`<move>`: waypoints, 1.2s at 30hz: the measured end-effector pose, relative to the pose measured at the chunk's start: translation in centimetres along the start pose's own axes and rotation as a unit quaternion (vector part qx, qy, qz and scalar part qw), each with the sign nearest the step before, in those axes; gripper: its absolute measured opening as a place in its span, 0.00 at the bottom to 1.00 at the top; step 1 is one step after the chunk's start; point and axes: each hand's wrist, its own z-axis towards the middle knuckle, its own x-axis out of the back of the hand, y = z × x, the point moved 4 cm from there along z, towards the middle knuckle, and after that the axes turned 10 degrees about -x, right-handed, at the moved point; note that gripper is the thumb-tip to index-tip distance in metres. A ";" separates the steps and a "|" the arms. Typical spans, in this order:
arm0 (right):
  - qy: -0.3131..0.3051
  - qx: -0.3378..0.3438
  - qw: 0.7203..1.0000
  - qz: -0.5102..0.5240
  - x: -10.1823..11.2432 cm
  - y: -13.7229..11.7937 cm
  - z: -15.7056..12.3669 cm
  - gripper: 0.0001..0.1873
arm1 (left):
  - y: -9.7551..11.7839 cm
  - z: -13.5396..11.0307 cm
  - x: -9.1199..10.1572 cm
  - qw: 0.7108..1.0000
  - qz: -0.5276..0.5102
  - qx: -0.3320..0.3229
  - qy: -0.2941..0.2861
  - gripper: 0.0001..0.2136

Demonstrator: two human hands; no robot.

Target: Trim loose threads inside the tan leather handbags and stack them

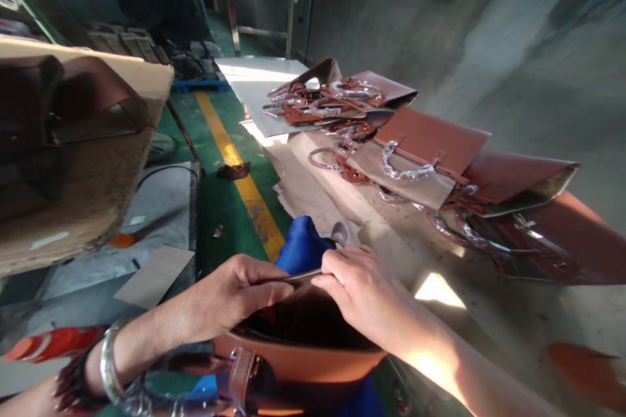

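Note:
A brown leather handbag sits at my lap with its mouth open toward me and its inside dark. My left hand pinches the far rim, thumb inside the bag. Close beside it, my right hand grips the same rim, fingers curled over the edge. On the near side, a handle partly wrapped in clear plastic hangs below my left wrist, joined by a leather tab. The lower part of the bag is out of view.
To the right, several brown handbags with plastic-wrapped handles lie piled on cardboard. More brown leather pieces rest on a cardboard-topped table at left. A yellow floor line runs between, with a dark scrap on it.

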 end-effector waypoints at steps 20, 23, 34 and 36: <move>0.046 -0.073 0.996 -0.010 0.0 0.1 -0.3 0.10 | 0.4 -0.4 -0.7 0.999 -0.029 0.034 0.000 0.17; 0.044 -0.066 0.997 0.014 0.0 0.1 -0.4 0.06 | 0.2 -0.6 -0.8 0.999 -0.021 0.027 0.010 0.17; -0.008 -0.035 0.998 0.044 0.4 -0.1 0.1 0.13 | 1.4 -0.6 -0.3 0.996 0.084 -0.020 0.002 0.25; -0.007 -0.036 0.998 0.048 0.4 -0.1 -0.1 0.13 | 1.6 0.3 -0.6 0.994 0.099 -0.022 -0.046 0.22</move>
